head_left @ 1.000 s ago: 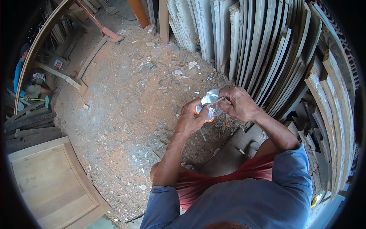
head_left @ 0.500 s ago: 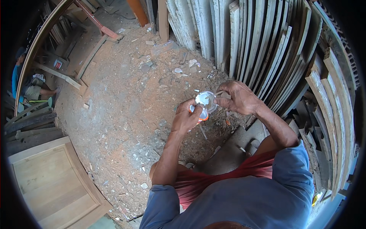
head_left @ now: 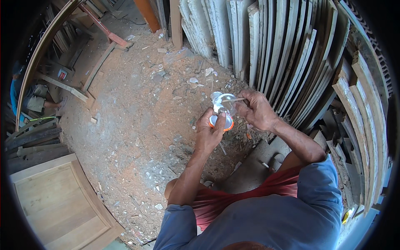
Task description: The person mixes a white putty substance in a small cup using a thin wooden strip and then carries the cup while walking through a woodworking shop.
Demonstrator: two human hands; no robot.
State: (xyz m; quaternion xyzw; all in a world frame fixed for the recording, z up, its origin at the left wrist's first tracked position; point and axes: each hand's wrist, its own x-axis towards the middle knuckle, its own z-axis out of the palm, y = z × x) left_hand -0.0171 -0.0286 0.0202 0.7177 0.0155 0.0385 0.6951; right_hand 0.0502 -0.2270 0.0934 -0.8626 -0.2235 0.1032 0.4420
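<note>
– Where is the clear round container?
– Near the centre of the frame, slightly above and right of it, just beyond the fingertips of the left hand. White stuff shows on its left side

– And what has the left hand got?
– It is closed around an orange-rimmed cap, thumb across the white inside. The fingers reach up to the container too, though I cannot tell how much of its weight they bear

– The right hand?
– Pinching a thin flat stick between thumb and fingers. Whether those fingertips also touch the container is hidden

– Which way does the stick lie?
– Its long axis runs nearly level across the frame, left end over the container's opening, right end in the pinch. So from the right hand the container lies leftward; from the left hand, toward the top of the frame, with the left hand seemingly nearer
</note>
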